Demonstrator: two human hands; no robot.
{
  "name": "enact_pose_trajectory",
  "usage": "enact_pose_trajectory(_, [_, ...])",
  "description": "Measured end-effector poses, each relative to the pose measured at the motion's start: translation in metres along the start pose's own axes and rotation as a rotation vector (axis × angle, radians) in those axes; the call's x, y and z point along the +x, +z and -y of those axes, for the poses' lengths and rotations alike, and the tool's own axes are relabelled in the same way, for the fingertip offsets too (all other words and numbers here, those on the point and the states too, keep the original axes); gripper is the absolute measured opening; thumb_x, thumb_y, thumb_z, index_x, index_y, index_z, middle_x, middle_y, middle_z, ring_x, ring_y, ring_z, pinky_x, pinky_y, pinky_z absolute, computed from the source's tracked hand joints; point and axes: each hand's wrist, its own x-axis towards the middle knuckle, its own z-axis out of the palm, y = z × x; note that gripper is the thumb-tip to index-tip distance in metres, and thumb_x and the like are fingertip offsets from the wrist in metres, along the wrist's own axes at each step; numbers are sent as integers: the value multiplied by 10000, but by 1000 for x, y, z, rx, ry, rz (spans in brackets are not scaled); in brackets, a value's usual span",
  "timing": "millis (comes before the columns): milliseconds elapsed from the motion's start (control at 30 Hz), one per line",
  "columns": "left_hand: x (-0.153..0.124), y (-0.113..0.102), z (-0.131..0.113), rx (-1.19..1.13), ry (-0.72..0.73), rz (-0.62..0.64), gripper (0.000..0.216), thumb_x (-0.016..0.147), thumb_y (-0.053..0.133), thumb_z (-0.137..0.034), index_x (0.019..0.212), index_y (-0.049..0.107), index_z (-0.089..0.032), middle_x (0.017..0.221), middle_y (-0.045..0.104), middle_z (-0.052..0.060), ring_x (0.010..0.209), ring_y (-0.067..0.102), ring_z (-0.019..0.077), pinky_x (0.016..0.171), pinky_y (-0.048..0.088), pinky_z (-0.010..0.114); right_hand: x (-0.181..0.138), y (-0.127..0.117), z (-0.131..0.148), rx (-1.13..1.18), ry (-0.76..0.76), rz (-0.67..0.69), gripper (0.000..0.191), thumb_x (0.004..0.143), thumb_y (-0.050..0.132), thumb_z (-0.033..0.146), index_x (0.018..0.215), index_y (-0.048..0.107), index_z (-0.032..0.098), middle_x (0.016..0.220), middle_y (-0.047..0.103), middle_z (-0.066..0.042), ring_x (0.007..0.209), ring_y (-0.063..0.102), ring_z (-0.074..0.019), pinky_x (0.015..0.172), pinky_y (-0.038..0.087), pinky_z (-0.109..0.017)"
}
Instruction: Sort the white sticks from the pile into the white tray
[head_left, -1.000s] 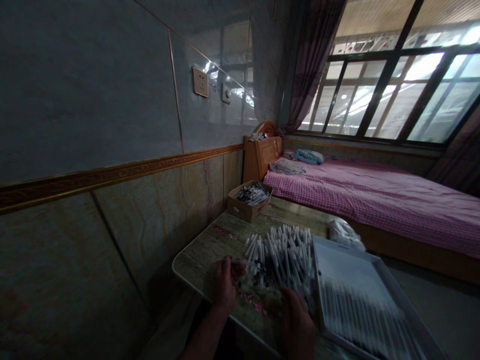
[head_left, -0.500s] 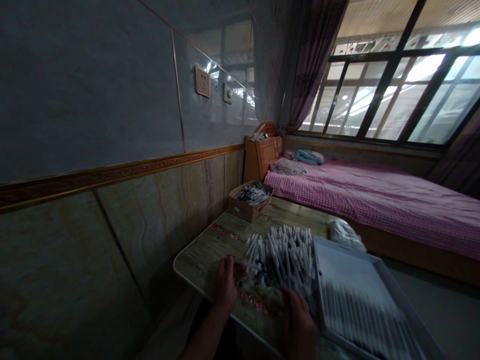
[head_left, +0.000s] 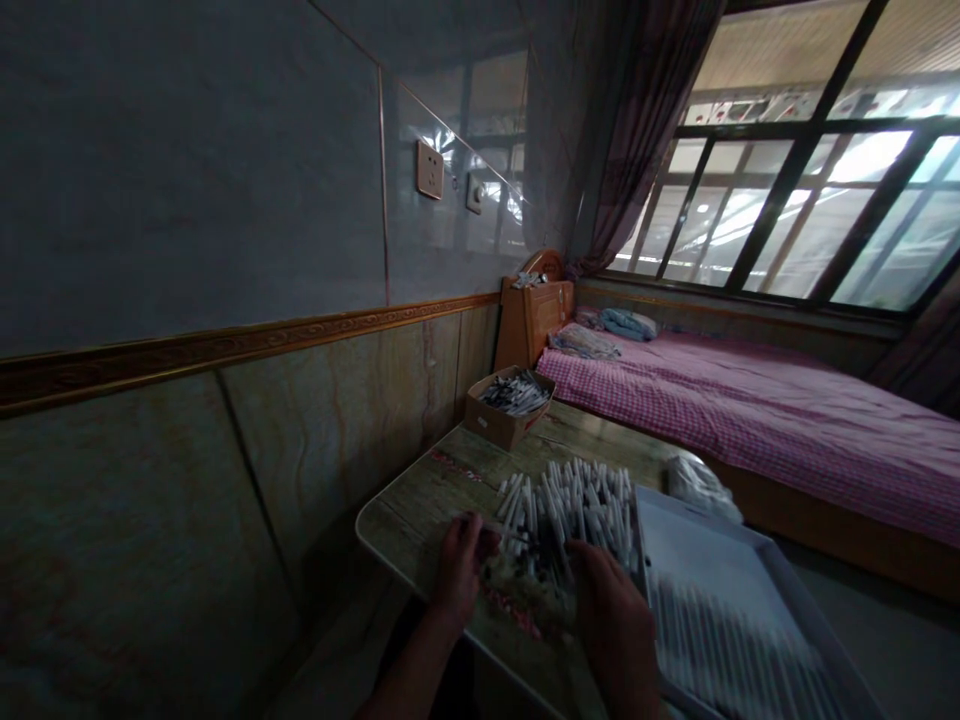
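The heap of loose white plastic tubes (head_left: 570, 510) lies just ahead of your hands, spilling every way, many with dark ends. It sits between them, apparently so both can reach it without stretching. Your left hand (head_left: 459, 570) is at the heap's near left edge, its fingers (head_left: 471, 535) curled in toward the thumb. A single tube seems to run from them, but shadow and the small size of the view leave it unclear whether you have hold of it. Your right hand (head_left: 611, 620) is at the near right edge, partly open, with fingers spread against the tubes. It seems to be steadying or gathering them, with no single tube clearly gripped.

Just past your right hand, a shallow white tray (head_left: 709, 560) rests at the tabletop's edge, holding tubes (head_left: 735, 640) laid side by side, blurred but neatly parallel. Beneath your hands is a wood-print folding table (head_left: 405, 525). Farther ahead, beyond your left hand, a cardboard box (head_left: 502, 420) holds more tubes (head_left: 514, 394), its contents jumbled. A white bag (head_left: 701, 488) lies ahead of your right hand, near the pink checked bed (head_left: 750, 420).
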Motion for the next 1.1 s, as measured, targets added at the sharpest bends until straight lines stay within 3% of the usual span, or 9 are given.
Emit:
enact_pose_trajectory(167, [-2, 0, -2, -37, -47, 52, 429, 552, 874, -491, 710, 638, -168, 571, 684, -24, 517, 660, 142, 468, 485, 211, 25, -4, 12, 199, 102, 123, 286, 918, 446, 330, 1045, 690, 255, 963, 760, -45, 817, 728, -199, 701, 537, -267])
enact_pose_trajectory(267, [-1, 0, -7, -129, -123, 38, 384, 569, 890, -419, 711, 648, -158, 585, 703, -18, 507, 666, 132, 455, 494, 197, 25, 15, 20, 378, 186, 158, 323, 872, 525, 369, 1129, 660, 227, 904, 763, -41, 772, 727, -196, 672, 542, -260])
enact_pose_trajectory(367, [2, -2, -11, -263, -204, -53, 248, 655, 863, -267, 716, 649, -157, 594, 720, -17, 509, 678, 118, 455, 510, 177, 14, 41, 25, 474, 232, 124, 380, 857, 549, 376, 1183, 641, 205, 937, 761, -56, 811, 725, -200, 693, 546, -261])
enact_pose_trajectory(500, [6, -5, -12, -346, -241, -95, 149, 730, 803, -155, 724, 653, -156, 601, 730, -9, 536, 700, 120, 462, 527, 169, -5, 71, 36, 266, 148, 233, 259, 893, 472, 244, 931, 727, 220, 919, 738, -66, 797, 712, -185, 661, 510, -231])
enact_pose_trajectory(667, [6, -8, -8, -345, -234, -26, 240, 653, 872, -253, 737, 671, -152, 626, 746, 12, 546, 705, 139, 463, 529, 182, -9, 92, 56, -92, 57, 415, 322, 866, 518, 103, 1044, 715, 284, 939, 707, -49, 684, 694, -151, 529, 419, -199])
enact_pose_trajectory(767, [4, -8, -8, -320, -196, -10, 312, 583, 909, -289, 742, 674, -161, 666, 755, 8, 589, 719, 151, 482, 534, 188, -9, 97, 58, -171, 46, 466, 340, 832, 492, 38, 958, 720, 257, 917, 708, -60, 712, 699, -169, 539, 424, -213])
enact_pose_trajectory(867, [2, -7, -9, -274, -185, -1, 360, 542, 926, -320, 735, 662, -168, 666, 750, 0, 606, 725, 154, 515, 547, 198, -13, 94, 48, -100, 72, 402, 309, 822, 461, 33, 875, 699, 223, 894, 713, -63, 729, 694, -185, 577, 446, -236])
enact_pose_trajectory(967, [-1, -5, -10, -188, -183, 24, 401, 536, 924, -359, 765, 656, -168, 682, 753, 5, 630, 733, 164, 534, 551, 206, -16, 83, 30, 153, 135, 281, 243, 842, 461, 120, 844, 686, 211, 844, 717, -46, 719, 684, -173, 623, 470, -236])
enact_pose_trajectory(1100, [-4, -3, -6, -71, -140, 59, 477, 508, 925, -397, 823, 649, -169, 719, 766, 27, 688, 748, 203, 567, 564, 239, -15, 64, 3, 483, 380, 112, 239, 828, 528, 338, 899, 711, 202, 848, 754, -48, 785, 705, -210, 689, 530, -275])
